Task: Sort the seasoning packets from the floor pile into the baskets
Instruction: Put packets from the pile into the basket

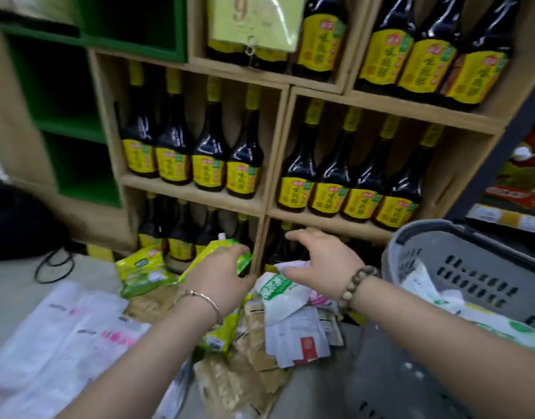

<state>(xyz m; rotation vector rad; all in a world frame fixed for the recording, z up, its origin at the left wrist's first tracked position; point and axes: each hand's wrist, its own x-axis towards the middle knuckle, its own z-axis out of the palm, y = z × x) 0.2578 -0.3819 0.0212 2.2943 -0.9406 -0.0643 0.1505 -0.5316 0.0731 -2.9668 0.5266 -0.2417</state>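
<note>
Pale wooden crate shelves (193, 192) stand stacked against the wall, each compartment filled with upright dark glass bottles with yellow labels (210, 152). A pale yellow price card (254, 19) marked 9 hangs in front of the top row. To the left is a green open shelf unit (78, 128); a thin black cable (53, 267) loops on the floor below.

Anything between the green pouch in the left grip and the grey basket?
Yes: the open right grip and its forearm lie between the green spouted plastic pouch and the grey perforated plastic basket, low over the packet pile.
</note>
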